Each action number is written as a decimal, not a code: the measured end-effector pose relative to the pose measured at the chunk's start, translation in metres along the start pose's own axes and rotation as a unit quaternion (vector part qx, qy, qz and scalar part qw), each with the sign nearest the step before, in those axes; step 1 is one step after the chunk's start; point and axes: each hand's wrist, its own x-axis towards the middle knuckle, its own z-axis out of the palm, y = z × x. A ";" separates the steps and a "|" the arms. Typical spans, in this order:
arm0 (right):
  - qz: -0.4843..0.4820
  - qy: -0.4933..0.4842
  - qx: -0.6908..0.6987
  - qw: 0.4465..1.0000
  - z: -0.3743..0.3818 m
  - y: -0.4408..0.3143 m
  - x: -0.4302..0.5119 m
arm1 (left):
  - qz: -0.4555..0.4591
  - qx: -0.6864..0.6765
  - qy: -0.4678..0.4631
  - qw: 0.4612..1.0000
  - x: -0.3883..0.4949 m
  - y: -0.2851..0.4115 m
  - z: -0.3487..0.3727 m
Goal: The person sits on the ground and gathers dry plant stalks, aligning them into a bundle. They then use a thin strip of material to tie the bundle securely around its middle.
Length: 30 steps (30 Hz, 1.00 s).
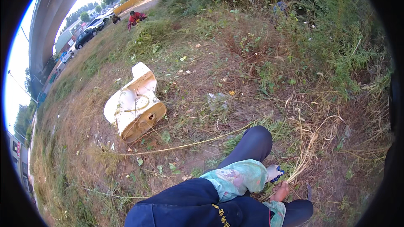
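My left hand, in a whitish glove with blue fingers, is curled beside a bundle of dry straw-coloured stalks. Whether it grips any of them is hidden. Bare and closed around the lower part of that bundle is my right hand. The leafy tops of the stalks fan out over the ground, away from my body. A narrow grey blade-like piece shows by my right knee; its other end cannot be made out.
A discarded white ceramic toilet lies on its side in the weeds. One long stalk crosses the ground before my left knee. Tall green weeds rise at the right. Farther off, a person in red crouches near parked cars.
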 end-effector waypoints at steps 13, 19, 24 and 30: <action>-0.054 0.068 0.131 0.988 -0.032 -0.027 0.015 | 0.163 0.413 -0.341 0.829 -0.005 -0.037 0.019; -0.120 0.046 0.088 0.988 -0.017 -0.030 0.004 | 0.015 0.283 -0.246 0.927 -0.026 -0.014 0.010; -0.151 -0.005 -0.004 0.988 -0.008 -0.028 0.000 | 0.163 0.441 -0.102 0.877 -0.050 0.018 0.003; -0.115 0.060 0.075 0.989 -0.022 -0.024 0.010 | 0.185 0.399 -0.081 0.894 -0.055 0.020 0.004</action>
